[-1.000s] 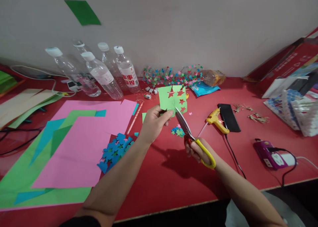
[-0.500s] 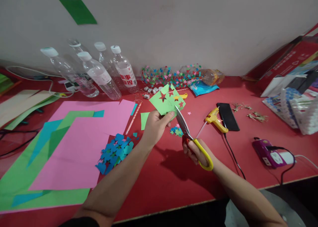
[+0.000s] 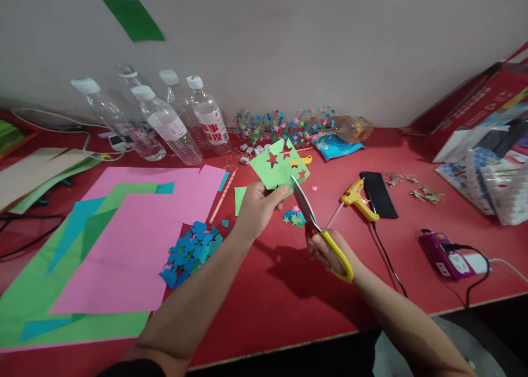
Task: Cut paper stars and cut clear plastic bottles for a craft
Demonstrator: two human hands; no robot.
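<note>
My left hand (image 3: 258, 208) pinches a piece of light green paper (image 3: 277, 167) with star-shaped holes cut in it, held up above the red table (image 3: 268, 305). My right hand (image 3: 328, 251) grips yellow-handled scissors (image 3: 315, 223) whose blades meet the paper's lower right edge. A small heap of cut-out stars (image 3: 294, 217) lies on the table just beneath the blades. A small green offcut (image 3: 239, 197) sits left of my left hand.
Pink, green and teal paper sheets (image 3: 124, 245) cover the left. Blue cut scrap (image 3: 190, 251) lies beside them. Several water bottles (image 3: 173, 121) stand by the wall, next to a star-covered bottle (image 3: 297, 125). A glue gun (image 3: 359, 198), phone (image 3: 378, 193) and purple device (image 3: 447, 253) lie right.
The green paper has been turned counter-clockwise in my left hand, from lying square to tilted. The scissors stay at its lower right edge and both hands have barely shifted.
</note>
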